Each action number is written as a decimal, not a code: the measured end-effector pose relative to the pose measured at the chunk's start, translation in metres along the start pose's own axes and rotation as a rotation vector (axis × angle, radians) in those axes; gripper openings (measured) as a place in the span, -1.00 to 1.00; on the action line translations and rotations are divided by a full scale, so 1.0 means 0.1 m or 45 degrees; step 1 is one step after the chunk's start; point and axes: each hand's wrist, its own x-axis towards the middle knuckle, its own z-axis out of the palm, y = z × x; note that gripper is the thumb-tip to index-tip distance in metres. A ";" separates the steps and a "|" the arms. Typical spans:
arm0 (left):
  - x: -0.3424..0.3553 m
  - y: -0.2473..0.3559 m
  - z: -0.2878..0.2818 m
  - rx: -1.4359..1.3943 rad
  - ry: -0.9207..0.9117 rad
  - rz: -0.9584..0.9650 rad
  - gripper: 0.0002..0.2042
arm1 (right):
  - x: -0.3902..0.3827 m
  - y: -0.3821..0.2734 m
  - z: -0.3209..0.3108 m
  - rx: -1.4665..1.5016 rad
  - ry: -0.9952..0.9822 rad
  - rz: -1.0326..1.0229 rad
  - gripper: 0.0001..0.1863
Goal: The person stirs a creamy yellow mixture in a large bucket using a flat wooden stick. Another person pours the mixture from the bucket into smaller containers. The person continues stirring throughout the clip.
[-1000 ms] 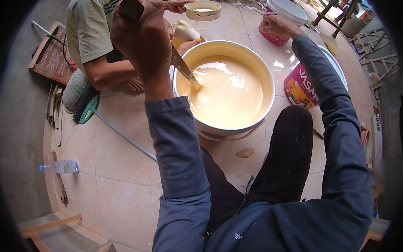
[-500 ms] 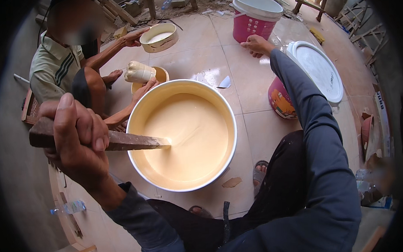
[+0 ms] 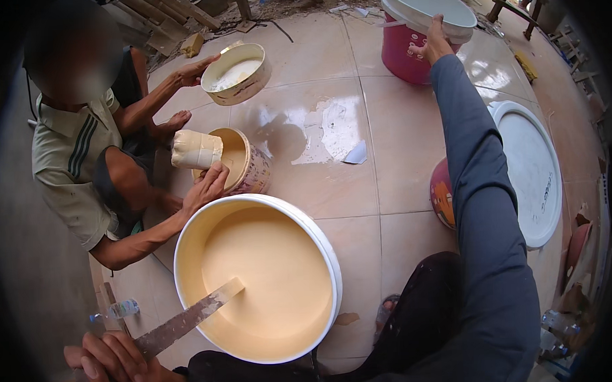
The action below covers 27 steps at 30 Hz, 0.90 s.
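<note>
In the lower left, my left hand point(image 3: 127, 364) is closed round a flat, stained wooden stick point(image 3: 182, 323). The stick slants over the rim of a large white bucket point(image 3: 333, 271), its tip in smooth cream-coloured paint point(image 3: 275, 279). My right arm reaches far forward. At its end my right hand point(image 3: 436, 44) grips the near rim of a pink bucket point(image 3: 401, 53) with a pale inside, part of which my hand covers.
At left a crouching person point(image 3: 82, 145) holds a shallow round tub point(image 3: 256, 81) and a cream-smeared cut bottle point(image 3: 197, 149) over a smaller paint bucket point(image 3: 251, 167). A white-lidded bucket point(image 3: 531, 176) stands right. White spill point(image 3: 337, 126) and a paper scrap point(image 3: 356, 153) mark the tiles.
My right hand has reached forward and taken hold of the pink bucket's rim. My left hand and the stick sit lower in view. The other person's bottle has tipped slightly.
</note>
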 end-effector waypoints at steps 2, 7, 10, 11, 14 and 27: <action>0.02 -0.04 0.03 -0.007 0.002 0.012 -0.77 | 0.48 -0.09 -0.18 0.189 0.093 -0.025 -0.05; 0.03 0.05 0.03 -0.026 -0.017 -0.018 -0.82 | 0.81 -0.15 -0.06 0.049 0.147 0.055 -0.18; 0.16 0.00 -0.02 -0.147 -0.084 -0.039 -0.86 | 1.02 -0.12 -0.05 -0.050 0.172 0.084 -0.22; 0.19 -0.03 -0.02 -0.191 -0.137 -0.013 -0.81 | 1.05 -0.12 -0.07 -0.092 0.143 0.062 -0.24; 0.18 -0.04 0.00 -0.057 0.046 0.006 -0.79 | 1.11 -0.13 -0.12 -0.196 0.083 -0.018 -0.28; 0.09 -0.04 0.03 -0.243 -0.108 0.005 -0.80 | 0.38 0.21 -0.33 -0.328 0.018 -0.033 -0.27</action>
